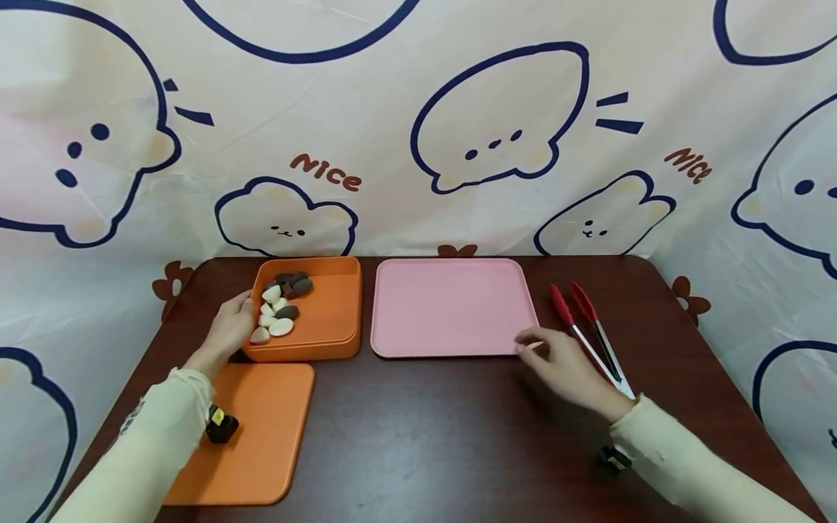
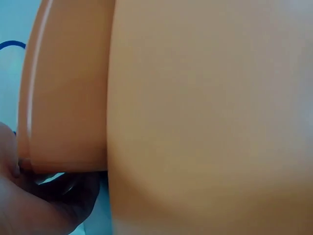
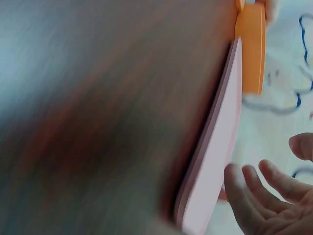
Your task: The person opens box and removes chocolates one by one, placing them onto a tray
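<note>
My left hand (image 1: 230,325) holds the orange box (image 1: 333,301) by its left side; in the left wrist view the thumb is at the rim and the fingers (image 2: 80,198) curl along the outer wall. Pale and dark pebble-like pieces (image 1: 281,327) lie along the left part of the box floor. My right hand (image 1: 564,365) is at the near right corner of the pink tray (image 1: 451,309). In the right wrist view its fingers (image 3: 237,188) are spread and loosely bent, with nothing between them.
Flat in front of the box lies an orange lid (image 1: 275,428), partly under my left forearm. Red-tipped metal tongs (image 1: 598,338) lie to the right of the tray, partly behind my right hand. A printed curtain (image 1: 386,131) stands behind the dark wooden table (image 1: 418,443).
</note>
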The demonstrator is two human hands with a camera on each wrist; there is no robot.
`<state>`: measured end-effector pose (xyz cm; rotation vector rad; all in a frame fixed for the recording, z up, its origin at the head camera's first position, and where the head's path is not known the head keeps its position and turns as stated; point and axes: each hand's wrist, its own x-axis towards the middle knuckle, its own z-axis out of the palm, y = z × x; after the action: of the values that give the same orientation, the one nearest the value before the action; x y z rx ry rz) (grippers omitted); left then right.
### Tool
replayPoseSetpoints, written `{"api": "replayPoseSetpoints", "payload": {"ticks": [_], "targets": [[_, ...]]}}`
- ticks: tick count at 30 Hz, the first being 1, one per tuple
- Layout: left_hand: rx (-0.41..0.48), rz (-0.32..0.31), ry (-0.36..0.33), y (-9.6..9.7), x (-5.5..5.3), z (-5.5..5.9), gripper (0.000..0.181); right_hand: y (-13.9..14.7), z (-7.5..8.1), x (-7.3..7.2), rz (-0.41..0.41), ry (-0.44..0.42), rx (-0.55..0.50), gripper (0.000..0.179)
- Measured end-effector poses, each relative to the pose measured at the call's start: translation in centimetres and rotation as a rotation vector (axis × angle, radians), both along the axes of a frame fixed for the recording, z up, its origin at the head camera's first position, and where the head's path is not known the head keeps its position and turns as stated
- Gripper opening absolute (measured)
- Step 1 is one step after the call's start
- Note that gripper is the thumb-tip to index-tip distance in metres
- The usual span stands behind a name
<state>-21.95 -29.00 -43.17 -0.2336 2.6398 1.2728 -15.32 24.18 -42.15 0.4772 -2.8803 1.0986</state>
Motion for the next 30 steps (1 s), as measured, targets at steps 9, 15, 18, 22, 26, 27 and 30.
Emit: {"api": "replayPoseSetpoints", "payload": {"ticks": [9,15,18,22,26,27,30], "targets": [[-0.038,0.05,0.058,0.2,-0.6,-0.8,0.06,7.2,0.5,-1.0,-0.181,0.017,0.257,0.052],[-0.023,0.05,0.076,0.2,-0.3,-1.1,0.061,9.9,-0.8,-0.7,-0.219,-0.128,0.399,0.087],[-0.01,0.054,0.08,0.2,-0.2,-1.2,0.062,10.5,-1.2,-0.7,-0.223,-0.173,0.44,0.096],[-0.014,0.063,0.088,0.2,-0.2,-1.3,0.062,11.1,-1.5,-0.9,-0.219,-0.204,0.444,0.093],[-0.012,0.063,0.076,0.2,-0.3,-1.3,0.062,11.6,-1.8,-1.1,-0.215,-0.226,0.401,0.077],[-0.012,0.063,0.072,0.2,-0.3,-1.3,0.062,11.8,-1.9,-1.1,-0.212,-0.226,0.39,0.074],[-0.017,0.059,0.065,0.2,-0.4,-1.3,0.062,12.2,-2.1,-1.1,-0.209,-0.207,0.375,0.07]]}}
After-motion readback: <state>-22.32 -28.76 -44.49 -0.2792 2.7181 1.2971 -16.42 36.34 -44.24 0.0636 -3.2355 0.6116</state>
